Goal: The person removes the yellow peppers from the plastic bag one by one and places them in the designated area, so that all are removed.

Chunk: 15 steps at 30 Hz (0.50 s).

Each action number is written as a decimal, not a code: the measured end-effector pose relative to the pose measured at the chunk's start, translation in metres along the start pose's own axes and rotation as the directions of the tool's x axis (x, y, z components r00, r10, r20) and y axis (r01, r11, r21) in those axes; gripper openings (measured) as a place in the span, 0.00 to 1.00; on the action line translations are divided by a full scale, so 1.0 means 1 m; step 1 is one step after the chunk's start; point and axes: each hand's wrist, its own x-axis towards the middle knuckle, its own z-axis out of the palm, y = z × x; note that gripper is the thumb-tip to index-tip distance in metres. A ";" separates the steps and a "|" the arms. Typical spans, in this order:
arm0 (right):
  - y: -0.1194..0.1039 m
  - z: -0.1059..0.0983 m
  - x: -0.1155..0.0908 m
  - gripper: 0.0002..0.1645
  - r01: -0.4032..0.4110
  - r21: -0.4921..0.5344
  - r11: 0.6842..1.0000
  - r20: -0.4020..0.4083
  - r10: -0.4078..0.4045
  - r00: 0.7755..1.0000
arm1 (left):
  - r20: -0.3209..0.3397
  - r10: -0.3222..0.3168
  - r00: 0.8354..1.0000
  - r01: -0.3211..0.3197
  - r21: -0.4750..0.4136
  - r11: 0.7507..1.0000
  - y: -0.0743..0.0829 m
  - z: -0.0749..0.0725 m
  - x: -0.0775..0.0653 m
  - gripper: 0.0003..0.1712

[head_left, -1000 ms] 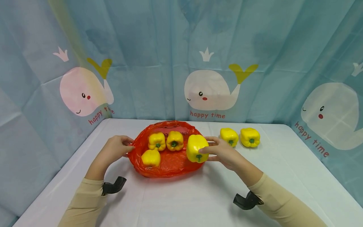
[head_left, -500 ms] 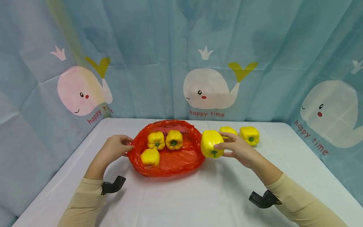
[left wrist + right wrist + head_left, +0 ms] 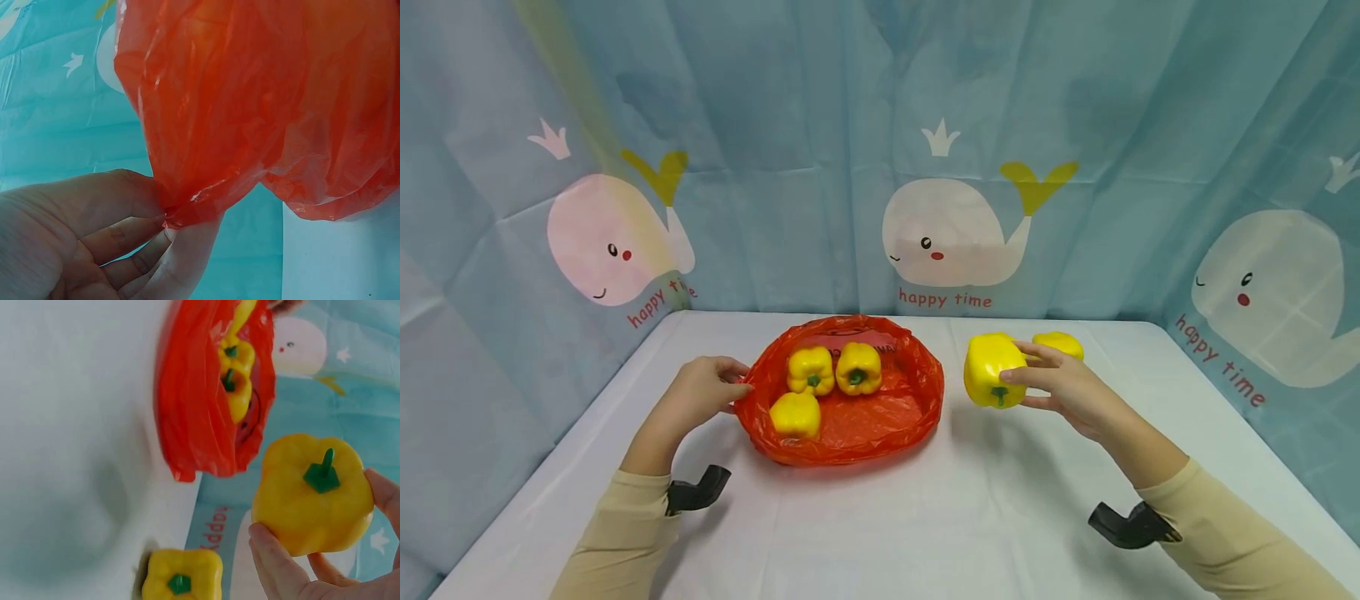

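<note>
A red plastic bag [image 3: 868, 427] lies with its mouth wide, and three yellow bell peppers [image 3: 859, 369] sit inside. My left hand [image 3: 702, 394] pinches the bag's left rim between thumb and fingers; in the left wrist view the gathered red film [image 3: 206, 137] hangs from that grip. To the right of the bag, my right hand [image 3: 1067, 385] holds another yellow bell pepper [image 3: 312, 494] by its sides, green stem showing, above the table. Behind this hand, a yellow bell pepper [image 3: 1060, 342] on the table is partly hidden.
White cloth covers the table [image 3: 865, 533]. A blue curtain [image 3: 790, 233] printed with whales stands behind it and along both sides. In the right wrist view one loose bell pepper [image 3: 181, 578] rests on the table below the held one.
My right hand has carried its bell pepper rightward, from over the bag's right side to beyond the rim. It now covers one loose pepper seen earlier. My left hand keeps its grip.
</note>
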 end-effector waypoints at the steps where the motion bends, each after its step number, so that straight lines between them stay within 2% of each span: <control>1: 0.000 -0.003 -0.001 0.51 0.001 -0.004 1.000 -0.005 -0.001 1.000 | 0.000 -0.001 1.000 0.001 0.000 1.000 0.000 0.000 0.000 0.23; 15: 0.010 -0.037 -0.007 0.50 -0.009 -0.028 1.000 -0.050 0.007 0.999 | 0.008 -0.008 1.000 0.008 -0.001 1.000 -0.002 0.000 0.001 0.24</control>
